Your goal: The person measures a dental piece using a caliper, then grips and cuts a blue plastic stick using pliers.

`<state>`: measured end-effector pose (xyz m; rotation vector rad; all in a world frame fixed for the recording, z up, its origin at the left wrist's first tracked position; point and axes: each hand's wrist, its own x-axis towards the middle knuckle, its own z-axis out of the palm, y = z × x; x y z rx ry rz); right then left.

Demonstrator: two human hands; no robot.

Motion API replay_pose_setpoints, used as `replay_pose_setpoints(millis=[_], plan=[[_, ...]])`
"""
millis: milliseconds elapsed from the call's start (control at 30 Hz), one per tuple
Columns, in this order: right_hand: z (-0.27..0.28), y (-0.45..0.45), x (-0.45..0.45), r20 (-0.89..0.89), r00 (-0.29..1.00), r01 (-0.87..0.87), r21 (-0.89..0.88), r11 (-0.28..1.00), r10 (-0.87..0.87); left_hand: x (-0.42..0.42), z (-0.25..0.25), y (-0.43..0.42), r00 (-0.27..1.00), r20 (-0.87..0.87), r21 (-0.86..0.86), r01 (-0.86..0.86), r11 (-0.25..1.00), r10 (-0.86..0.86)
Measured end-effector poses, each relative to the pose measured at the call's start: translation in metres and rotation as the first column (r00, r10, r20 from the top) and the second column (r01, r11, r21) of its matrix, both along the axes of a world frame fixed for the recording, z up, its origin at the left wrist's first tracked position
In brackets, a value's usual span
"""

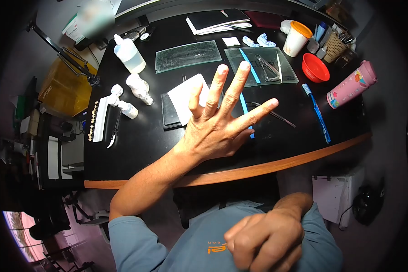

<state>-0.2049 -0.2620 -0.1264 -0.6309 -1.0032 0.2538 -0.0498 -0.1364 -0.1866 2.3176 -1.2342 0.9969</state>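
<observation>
Left hand [213, 122] over middle of table [281, 152], back up, fingers fanned wide, nothing pinched; contact with the surface can't be told. White pad [189, 93] partly behind its fingers, lying on dark tray [170, 119], around table middle. Lower blue strip [244, 105] passes behind the hand; metal tool [283, 119] just right of the index finger. Right hand [267, 238] off the table, in front of blue-grey shirt [186, 245], fingers curled into a loose fist; can't tell if anything is inside.

Beyond left hand: scratched glass plate [188, 56] toward far edge. Right of that, second glass plate [288, 75] with upper blue strip [250, 67] and metal tools [268, 68] on it; dental casts [264, 41] near its far side.

Left side: clear bottle [130, 56] toward far left corner, small white bottles [128, 110] nearer, then tweezers [115, 131] and white strip with tooth-shaped pieces [99, 120] by left edge.

Right side: red bowl [316, 68], orange-lidded cup [296, 41] behind it, blue toothbrush [319, 115], pink bottle [352, 86] lying tilted near right edge.
</observation>
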Motion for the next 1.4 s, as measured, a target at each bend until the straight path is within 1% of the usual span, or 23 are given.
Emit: replay_pose_setpoints(millis=[67, 133, 167, 300, 400, 433, 500, 567, 667, 700, 733, 767, 800, 867, 900, 933, 967, 1000, 1100, 1200, 1300, 1367, 1400], plan=[[0.003, -0.001, 0.013, 0.010, 0.997, 0.076, -0.041, 0.996, -0.076, 0.000, 0.004, 0.001, 1.000, 0.013, 0.022, -0.022, 1.000, 0.022], [0.015, 0.011, -0.002, -0.271, 0.920, 0.295, -0.001, 0.956, -0.284, -0.002, 0.010, 0.001, 0.998, 0.033, 0.059, -0.053, 0.997, 0.051], [0.022, 0.018, -0.008, -0.279, 0.897, 0.360, 0.006, 0.933, -0.344, -0.002, 0.010, 0.000, 0.997, 0.050, 0.042, -0.053, 0.998, 0.051], [0.039, 0.014, -0.018, -0.222, 0.944, 0.277, 0.137, 0.951, -0.243, -0.003, 0.013, 0.002, 0.994, 0.111, -0.027, -0.010, 1.000, 0.013], [0.030, 0.014, -0.016, -0.069, 0.951, 0.308, 0.148, 0.940, -0.301, -0.007, 0.021, 0.007, 0.971, 0.226, -0.108, 0.099, 0.989, -0.072], [0.026, 0.007, -0.020, -0.044, 0.937, 0.350, 0.079, 0.933, -0.348, -0.010, 0.021, 0.003, 0.968, 0.232, -0.236, 0.156, 0.959, -0.101], [0.008, -0.013, -0.014, 0.144, 0.910, 0.401, -0.071, 0.913, -0.388, -0.017, 0.031, 0.011, 0.940, 0.285, -0.246, 0.260, 0.934, -0.187], [-0.012, -0.031, -0.013, 0.220, 0.929, 0.358, -0.326, 0.875, -0.298, -0.033, 0.032, 0.024, 0.928, 0.272, -0.293, 0.330, 0.897, -0.253], [-0.073, -0.058, -0.017, 0.257, 0.950, 0.311, -0.724, 0.616, -0.177, -0.087, 0.001, 0.053, 0.929, 0.144, -0.388, 0.369, 0.845, -0.340], [-0.100, -0.069, -0.019, 0.305, 0.942, 0.336, -0.840, 0.426, -0.142, -0.107, -0.020, 0.058, 0.924, 0.113, -0.434, 0.378, 0.818, -0.366], [-0.119, -0.080, -0.023, 0.305, 0.951, 0.308, -0.948, 0.075, -0.051, -0.125, -0.053, 0.056, 0.917, 0.086, -0.536, 0.373, 0.757, -0.391], [-0.154, -0.089, -0.034, 0.313, 0.938, 0.301, -0.949, -0.098, -0.147, -0.140, -0.076, 0.058, 0.909, -0.005, -0.562, 0.342, 0.753, -0.416], [-0.208, -0.105, -0.045, 0.408, 0.903, 0.355, -0.885, -0.301, -0.135, -0.158, -0.106, 0.060, 0.915, -0.167, -0.559, 0.220, 0.800, -0.368], [-0.256, -0.115, -0.041, 0.650, 0.756, 0.550, -0.693, -0.465, -0.074, -0.185, -0.189, 0.078, 0.867, -0.493, -0.306, -0.094, 0.947, -0.074], [-0.280, -0.121, -0.038, 0.619, 0.784, 0.514, -0.680, -0.523, -0.033, -0.190, -0.210, 0.080, 0.775, -0.610, -0.092, -0.276, 0.957, 0.165], [-0.313, -0.124, -0.043, 0.766, 0.642, 0.649, -0.564, -0.510, -0.030, -0.194, -0.228, 0.082, 0.632, -0.661, 0.142, -0.424, 0.894, 0.404], [-0.309, -0.120, -0.034, 0.808, 0.585, 0.688, -0.539, -0.485, -0.069, -0.199, -0.254, 0.087, 0.416, -0.719, 0.366, -0.455, 0.812, 0.557], [-0.304, -0.117, -0.026, 0.843, 0.527, 0.724, -0.512, -0.461, -0.108, -0.199, -0.275, 0.094, 0.506, -0.615, 0.416, -0.444, 0.794, 0.605], [-0.294, -0.104, -0.002, 0.861, 0.480, 0.737, -0.499, -0.455, -0.167, -0.177, -0.286, 0.085, 0.543, -0.591, 0.373, -0.473, 0.799, 0.597], [-0.308, -0.098, 0.028, 0.719, 0.620, 0.582, -0.690, -0.431, -0.313, -0.133, -0.283, 0.073, 0.532, -0.671, 0.375, -0.358, 0.855, 0.517], [-0.305, -0.087, 0.046, 0.792, 0.425, 0.709, -0.592, -0.382, -0.439, -0.088, -0.312, 0.063, 0.491, -0.794, 0.339, -0.131, 0.932, 0.358], [-0.340, -0.083, 0.060, 0.794, 0.345, 0.764, -0.547, -0.341, -0.501, -0.068, -0.325, 0.052, 0.472, -0.823, 0.327, -0.063, 0.943, 0.317], [-0.337, -0.079, 0.060, 0.789, 0.307, 0.788, -0.524, -0.323, -0.532, -0.065, -0.329, 0.047, 0.470, -0.821, 0.338, -0.059, 0.939, 0.326]])
